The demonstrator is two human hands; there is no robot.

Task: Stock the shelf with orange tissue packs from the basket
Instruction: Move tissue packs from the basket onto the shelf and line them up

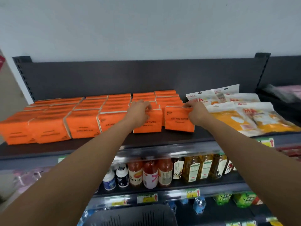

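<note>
Several orange tissue packs (81,123) stand in rows across the dark top shelf (97,144). My left hand (138,111) grips the top of one front orange pack (152,126). My right hand (196,113) pinches the top right corner of the rightmost front orange pack (177,119), which stands upright on the shelf. A narrow gap separates these two packs. The dark basket (132,216) shows only its rim at the bottom of the view; its contents are hidden.
White and yellow pouches (241,115) lie on the same shelf just right of the tissue packs. Below, a shelf holds bottled drinks (149,172) with price tags along its edge. A grey back panel (130,75) closes the shelf behind.
</note>
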